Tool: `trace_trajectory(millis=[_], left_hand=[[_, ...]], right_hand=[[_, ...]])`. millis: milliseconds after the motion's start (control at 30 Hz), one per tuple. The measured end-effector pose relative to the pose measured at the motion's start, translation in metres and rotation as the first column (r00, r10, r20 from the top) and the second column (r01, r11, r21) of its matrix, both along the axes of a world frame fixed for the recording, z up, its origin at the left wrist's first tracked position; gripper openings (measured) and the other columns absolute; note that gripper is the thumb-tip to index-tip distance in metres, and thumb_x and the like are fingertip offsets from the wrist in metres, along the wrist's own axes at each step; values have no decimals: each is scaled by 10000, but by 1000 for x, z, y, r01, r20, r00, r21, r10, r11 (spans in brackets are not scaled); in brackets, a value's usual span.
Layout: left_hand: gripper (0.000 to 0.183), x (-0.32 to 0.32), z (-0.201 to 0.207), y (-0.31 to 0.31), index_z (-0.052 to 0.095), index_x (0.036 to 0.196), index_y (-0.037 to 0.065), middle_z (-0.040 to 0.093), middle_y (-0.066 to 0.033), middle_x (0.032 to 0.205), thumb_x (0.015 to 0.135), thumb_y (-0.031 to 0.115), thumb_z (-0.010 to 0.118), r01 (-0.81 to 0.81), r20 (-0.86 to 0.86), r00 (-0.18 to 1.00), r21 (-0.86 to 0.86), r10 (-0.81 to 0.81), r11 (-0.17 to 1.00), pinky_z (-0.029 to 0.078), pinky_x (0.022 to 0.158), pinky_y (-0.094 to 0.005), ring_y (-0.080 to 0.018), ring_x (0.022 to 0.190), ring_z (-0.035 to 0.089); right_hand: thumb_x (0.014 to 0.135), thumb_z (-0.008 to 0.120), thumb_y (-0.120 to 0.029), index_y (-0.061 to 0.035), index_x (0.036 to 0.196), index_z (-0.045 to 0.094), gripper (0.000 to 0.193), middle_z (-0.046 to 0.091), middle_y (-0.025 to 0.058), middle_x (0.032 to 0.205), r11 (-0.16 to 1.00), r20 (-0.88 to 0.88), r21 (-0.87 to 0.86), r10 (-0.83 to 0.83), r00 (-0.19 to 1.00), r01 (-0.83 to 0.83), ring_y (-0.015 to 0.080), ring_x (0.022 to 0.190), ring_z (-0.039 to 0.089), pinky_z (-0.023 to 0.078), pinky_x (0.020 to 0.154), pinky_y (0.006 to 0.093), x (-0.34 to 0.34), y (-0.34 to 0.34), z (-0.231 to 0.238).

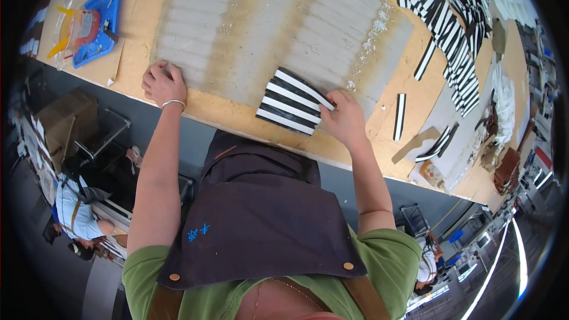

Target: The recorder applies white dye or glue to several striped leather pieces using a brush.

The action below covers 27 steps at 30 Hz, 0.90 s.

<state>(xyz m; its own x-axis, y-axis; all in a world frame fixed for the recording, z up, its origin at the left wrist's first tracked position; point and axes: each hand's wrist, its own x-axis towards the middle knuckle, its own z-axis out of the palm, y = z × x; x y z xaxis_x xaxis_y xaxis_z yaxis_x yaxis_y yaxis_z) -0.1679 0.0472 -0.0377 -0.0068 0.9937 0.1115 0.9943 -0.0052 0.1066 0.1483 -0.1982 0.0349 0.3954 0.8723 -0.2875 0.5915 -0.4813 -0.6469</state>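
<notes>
My right hand pinches the near right end of a black-and-white strip between thumb and fingers. That strip lies at a slant along the upper side of a small group of striped strips, which sit side by side at the board's near edge. My left hand rests at the near left corner of a grey board, fingers loosely bent and a little apart, with nothing visible in it. Brownish bands and white crumbs mark the board.
A large heap of striped strips covers the far right of the table. Loose single strips lie nearer. A small bottle lies at the right edge. At far left stands a blue tray with a cup. Other people sit beyond the table.
</notes>
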Motion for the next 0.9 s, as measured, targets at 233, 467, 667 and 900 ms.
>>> trace_trajectory(millis=[233,467,667,900], left_hand=[[297,0,0,0,537,1073,202,439,-68,1212,829,364,580,-1,9,1000,-1,1,1000,302,961,-483,-322,1168,380],[294,1,1,0,536,1069,204,439,-63,1207,827,365,583,-3,11,1000,1,3,1000,301,960,-481,-320,1166,381],[293,-1,0,-1,534,1062,201,441,-64,1202,827,370,579,-4,-6,1000,8,4,1000,309,948,-486,-323,1156,384],[299,-2,-1,0,540,1066,196,446,-72,1202,831,378,576,2,-2,1000,14,-1,1000,310,951,-494,-326,1159,387]], right_hand=[[730,676,-125,-57,1035,538,342,624,134,864,996,-88,1,88,992,-89,341,797,594,480,710,409,-1,6,8],[716,697,-72,-208,1262,507,594,625,112,851,983,-337,49,184,923,-178,315,778,586,483,692,393,3,1,5],[738,670,-31,-198,1065,655,368,563,69,732,913,-96,177,388,916,-368,262,742,559,466,627,361,3,-11,-6],[766,650,-22,-175,977,675,262,535,53,683,957,-210,182,263,942,-227,261,718,550,453,591,353,-5,-8,3]])
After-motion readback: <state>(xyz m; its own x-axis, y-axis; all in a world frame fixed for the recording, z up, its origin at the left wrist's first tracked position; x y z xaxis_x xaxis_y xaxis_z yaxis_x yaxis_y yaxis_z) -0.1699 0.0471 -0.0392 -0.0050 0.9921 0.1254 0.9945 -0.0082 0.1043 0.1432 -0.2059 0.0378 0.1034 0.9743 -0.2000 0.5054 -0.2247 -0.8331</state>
